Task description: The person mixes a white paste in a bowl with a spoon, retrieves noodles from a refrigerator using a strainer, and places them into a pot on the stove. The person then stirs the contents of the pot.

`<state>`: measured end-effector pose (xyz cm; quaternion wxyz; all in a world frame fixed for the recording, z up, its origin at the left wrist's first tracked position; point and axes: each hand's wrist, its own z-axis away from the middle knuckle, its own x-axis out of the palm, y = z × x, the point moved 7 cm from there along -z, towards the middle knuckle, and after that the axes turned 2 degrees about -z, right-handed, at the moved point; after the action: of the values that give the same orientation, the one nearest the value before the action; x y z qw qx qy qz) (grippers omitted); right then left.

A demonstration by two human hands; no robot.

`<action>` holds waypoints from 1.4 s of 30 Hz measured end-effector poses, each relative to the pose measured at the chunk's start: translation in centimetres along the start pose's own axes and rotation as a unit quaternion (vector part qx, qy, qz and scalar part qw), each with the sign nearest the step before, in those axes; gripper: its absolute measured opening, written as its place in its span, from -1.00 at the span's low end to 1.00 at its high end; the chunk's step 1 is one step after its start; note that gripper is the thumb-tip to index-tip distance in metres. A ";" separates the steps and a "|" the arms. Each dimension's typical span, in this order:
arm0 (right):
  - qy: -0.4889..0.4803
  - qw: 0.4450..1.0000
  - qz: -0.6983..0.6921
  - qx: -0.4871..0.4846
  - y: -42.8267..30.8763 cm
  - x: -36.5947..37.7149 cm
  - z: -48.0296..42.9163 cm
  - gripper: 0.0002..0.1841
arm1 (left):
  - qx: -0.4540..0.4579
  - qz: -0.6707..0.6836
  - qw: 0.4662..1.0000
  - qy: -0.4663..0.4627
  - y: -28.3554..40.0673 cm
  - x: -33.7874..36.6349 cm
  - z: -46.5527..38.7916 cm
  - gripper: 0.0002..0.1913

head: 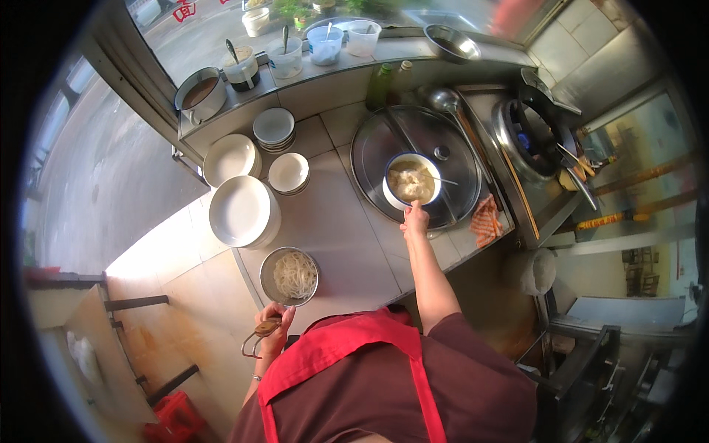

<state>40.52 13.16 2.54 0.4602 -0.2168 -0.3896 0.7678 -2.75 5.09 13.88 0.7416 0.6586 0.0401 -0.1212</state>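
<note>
My left hand [272,328] grips the wooden handle [268,326] of a metal noodle strainer [264,287]. Pale noodles [296,275] lie inside its bowl, which is over the near left part of the tiled counter [338,238]. With my arm stretched forward, my right hand [415,220] has hold of a white enamel mug with a blue rim [394,196]. Cloudy liquid with pale lumps [411,185] fills much of the mug, and a thin metal utensil [443,180] sticks out over its right side. Beneath the mug is a large round metal lid [370,160].
Stacked white plates [243,213] and small bowls [288,173] stand at the left. A ladle [445,101] rests along the lid's right side, near an orange striped cloth [487,221]. Farther right is a wok [532,133] with a blue flame. Tubs [325,47] line the window ledge.
</note>
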 end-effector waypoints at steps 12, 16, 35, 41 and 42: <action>-0.248 0.964 0.096 -0.031 -2.0 21.9 -3.3 -0.66 | 0.015 -0.038 0.994 0.105 0.9 -0.2 0.0 -0.71; -0.222 0.961 0.146 -0.078 0.4 26.9 -6.5 -0.63 | 0.009 0.089 0.989 0.122 -1.1 0.3 0.3 -0.71; 0.043 0.611 0.718 -0.331 -6.9 14.3 -9.6 -0.57 | 0.003 0.078 0.993 0.086 -0.2 0.3 -0.4 -0.72; -0.076 0.612 0.710 -0.340 -4.3 13.6 -11.4 -0.73 | -0.053 -0.004 0.996 0.074 -1.3 0.0 0.0 -0.76; -0.085 0.612 0.719 -0.319 -4.3 13.7 -11.7 -0.72 | -0.049 -0.025 0.996 0.072 -0.6 0.0 -0.2 -0.76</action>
<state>44.33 31.05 -0.70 -0.3725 -0.4944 -0.3666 0.6945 -2.84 5.24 13.28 0.7647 0.6276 0.1154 -0.0897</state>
